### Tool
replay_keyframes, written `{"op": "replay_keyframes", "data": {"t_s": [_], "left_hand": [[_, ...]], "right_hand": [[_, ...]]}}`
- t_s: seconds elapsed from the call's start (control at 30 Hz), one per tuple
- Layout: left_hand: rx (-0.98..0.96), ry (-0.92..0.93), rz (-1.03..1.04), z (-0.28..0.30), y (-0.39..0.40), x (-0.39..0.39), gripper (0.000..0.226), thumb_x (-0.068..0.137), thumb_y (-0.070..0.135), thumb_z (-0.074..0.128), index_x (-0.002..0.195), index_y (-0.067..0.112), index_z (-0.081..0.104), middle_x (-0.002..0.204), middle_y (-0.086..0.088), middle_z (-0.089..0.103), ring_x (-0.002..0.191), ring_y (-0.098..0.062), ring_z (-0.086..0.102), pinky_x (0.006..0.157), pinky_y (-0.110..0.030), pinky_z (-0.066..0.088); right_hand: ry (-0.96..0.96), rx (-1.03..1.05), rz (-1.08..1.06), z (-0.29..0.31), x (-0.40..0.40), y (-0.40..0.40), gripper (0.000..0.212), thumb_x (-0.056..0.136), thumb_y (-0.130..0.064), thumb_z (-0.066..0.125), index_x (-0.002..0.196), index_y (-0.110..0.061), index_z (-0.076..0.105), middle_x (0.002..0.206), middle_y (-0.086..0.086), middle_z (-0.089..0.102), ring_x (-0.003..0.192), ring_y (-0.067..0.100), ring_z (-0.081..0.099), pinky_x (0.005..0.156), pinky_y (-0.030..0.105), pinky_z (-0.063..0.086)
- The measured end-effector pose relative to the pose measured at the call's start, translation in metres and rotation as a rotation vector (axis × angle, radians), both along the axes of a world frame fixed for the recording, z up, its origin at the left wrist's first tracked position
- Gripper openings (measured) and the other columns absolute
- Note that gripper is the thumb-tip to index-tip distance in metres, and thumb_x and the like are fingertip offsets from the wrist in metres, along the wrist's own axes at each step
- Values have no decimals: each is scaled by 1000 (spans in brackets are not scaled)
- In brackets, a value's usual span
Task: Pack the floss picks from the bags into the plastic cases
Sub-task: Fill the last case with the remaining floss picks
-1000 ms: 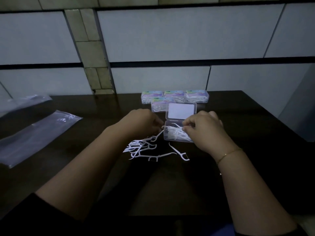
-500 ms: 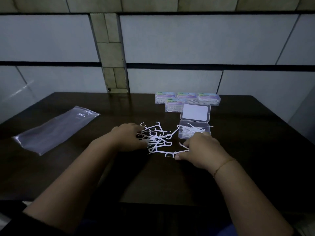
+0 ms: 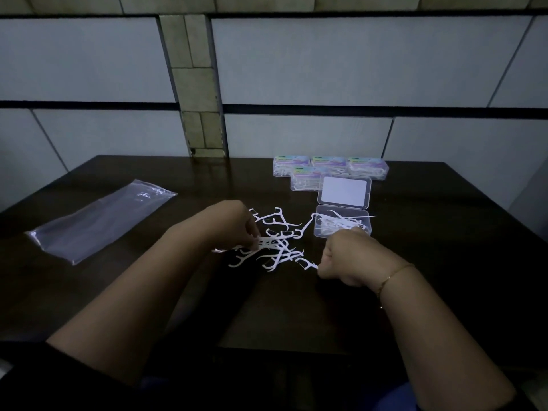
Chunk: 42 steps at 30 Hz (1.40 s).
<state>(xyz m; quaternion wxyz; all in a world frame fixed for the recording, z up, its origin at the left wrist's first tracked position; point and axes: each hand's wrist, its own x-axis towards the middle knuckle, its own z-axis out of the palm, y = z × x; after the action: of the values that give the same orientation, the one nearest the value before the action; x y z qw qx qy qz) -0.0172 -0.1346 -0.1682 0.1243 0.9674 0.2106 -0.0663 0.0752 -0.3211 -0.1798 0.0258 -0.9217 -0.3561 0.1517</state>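
The work surface is a dark wooden table set against a pale panelled wall. Lighting is dim.

A loose pile of white floss picks lies on the table near its centre, the picks tangled and overlapping. Just right of the pile sits an open plastic case, clear, with its lid folded back on the far side and lying flat. The case tray already holds a number of picks; one or two project over its rim at the far right.

The left hand rests at the left edge of the pile, fingers curled down and pinched narrowly on one or more picks in the pile. Exactly how many it grips cannot be told.

The right hand sits at the near right of the pile, just on the near side of the open case. Its fingers are closed into a loose fist, with the thumb and forefinger pinching the handle end of a single pick whose head points left toward the pile. A thin bracelet circles the right wrist.

Four closed cases, filled with picks and bearing coloured labels, are grouped at the far edge beyond the open case. An empty clear plastic bag lies flat on the left, well apart from the pile.
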Motion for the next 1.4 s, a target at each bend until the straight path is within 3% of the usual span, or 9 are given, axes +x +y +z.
{"op": "replay_keyframes", "data": {"t_s": [0.27, 0.43, 0.63, 0.77, 0.97, 1.1, 1.23, 1.33, 1.4], "left_hand": [[10, -29, -28, 9, -2, 3, 16, 86, 29, 67, 99, 24, 74, 89, 4, 71, 82, -12, 64, 80, -33, 53], [13, -105, -80, 26, -13, 18, 17, 89, 22, 63, 103, 21, 73, 75, 10, 65, 62, -1, 55, 62, -20, 46], [156, -132, -168, 37, -29, 46, 22, 91, 26, 59, 109, 22, 72, 105, 6, 71, 94, -13, 63, 87, -32, 51], [221, -136, -239, 37, -44, 70, 25, 91, 22, 57, 113, 22, 70, 109, 4, 70, 95, -15, 62, 83, -27, 49], [208, -119, -291, 31, -65, 103, 27, 89, 15, 58, 114, 18, 69, 114, -3, 68, 105, -24, 60, 86, -28, 44], [165, -91, -354, 23, -73, 111, 24, 89, 12, 58, 109, 13, 71, 111, -6, 69, 98, -22, 60, 80, -25, 42], [89, -162, -306, 17, -67, 103, 30, 90, 21, 62, 120, 16, 66, 120, 0, 66, 105, -16, 60, 84, -19, 38], [80, -172, -280, 13, -56, 93, 22, 90, 27, 59, 105, 16, 70, 108, -2, 69, 94, -18, 61, 83, -27, 48], [83, -166, -262, 9, -51, 85, 25, 89, 31, 60, 105, 16, 70, 101, -2, 68, 90, -20, 61, 80, -34, 50]], "right_hand": [[-99, 18, 51, 2, -1, -11, 16, 81, -33, 61, 89, -20, 64, 78, 0, 51, 116, 22, 41, 92, 32, 46], [-126, 2, 36, 1, -2, -14, 30, 82, -37, 63, 105, -19, 67, 108, 4, 58, 115, 22, 43, 85, 31, 42], [-82, 31, -46, -1, 8, -31, 28, 80, -37, 65, 101, -19, 69, 107, 3, 54, 110, 21, 43, 85, 31, 44], [-103, 66, -98, 1, 20, -44, 25, 79, -37, 64, 96, -19, 69, 80, -4, 49, 110, 19, 43, 83, 29, 43], [-59, 74, -172, 1, 34, -55, 25, 78, -39, 64, 93, -19, 68, 72, -5, 50, 111, 18, 43, 81, 29, 43], [-40, 49, -229, 8, 44, -58, 26, 79, -41, 66, 95, -21, 67, 88, -3, 58, 113, 18, 42, 80, 30, 43], [-123, 80, -201, 26, 52, -53, 28, 80, -41, 65, 97, -18, 66, 96, -1, 60, 111, 20, 43, 81, 32, 41], [-299, 82, -76, 38, 53, -42, 21, 81, -37, 63, 89, -18, 58, 98, 4, 58, 109, 25, 44, 80, 34, 36], [-397, 35, 15, 44, 54, -30, 25, 83, -34, 62, 101, -17, 58, 111, 8, 57, 112, 28, 43, 85, 36, 37]]}}
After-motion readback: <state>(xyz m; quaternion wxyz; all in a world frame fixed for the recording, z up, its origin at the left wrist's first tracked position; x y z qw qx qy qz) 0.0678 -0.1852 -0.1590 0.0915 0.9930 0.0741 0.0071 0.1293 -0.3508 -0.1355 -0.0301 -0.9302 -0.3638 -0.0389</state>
